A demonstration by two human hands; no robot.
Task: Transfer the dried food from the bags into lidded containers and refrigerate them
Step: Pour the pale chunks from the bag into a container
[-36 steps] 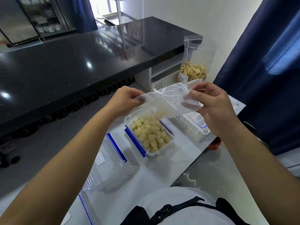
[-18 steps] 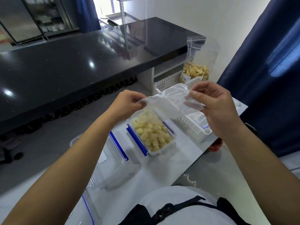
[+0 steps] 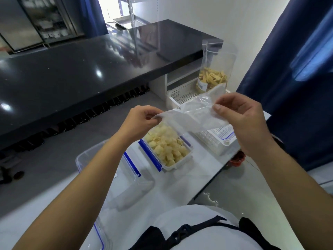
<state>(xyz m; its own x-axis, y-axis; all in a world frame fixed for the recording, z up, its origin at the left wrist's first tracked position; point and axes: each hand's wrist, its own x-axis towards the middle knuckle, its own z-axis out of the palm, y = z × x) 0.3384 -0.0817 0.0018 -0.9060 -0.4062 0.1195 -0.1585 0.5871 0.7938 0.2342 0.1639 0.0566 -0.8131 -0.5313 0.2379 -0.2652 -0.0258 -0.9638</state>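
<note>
Pinched at its two ends, an emptied clear plastic bag point(image 3: 191, 114) is held stretched between both hands above the white table point(image 3: 180, 184). One end is gripped by the left hand point(image 3: 139, 121) between curled fingers and thumb; the other is pinched by the right hand point(image 3: 241, 120) between thumb and fingers. Directly below the bag, an open clear container point(image 3: 166, 147) with blue clips is shown standing on the table, filled with pale dried food cubes point(image 3: 165, 143).

Compared with the frame one second earlier, the bag is seen to have been drawn flatter and more nearly level, and no cubes are visible inside it, whereas a few pieces were then still falling from its mouth. The hands have stayed at roughly the same spacing above the container, whose fill level appears about the same.

Nearer the viewer, a second, empty clear container point(image 3: 108, 170) with a blue clip is partly hidden by the left forearm. To the right of the filled container, a white perforated basket point(image 3: 214, 139) is seen, partly covered by the bag. Farther back, a standing clear bag of dried strips point(image 3: 212, 80) is shown upright near the wall, beside a black countertop point(image 3: 90, 69).
</note>
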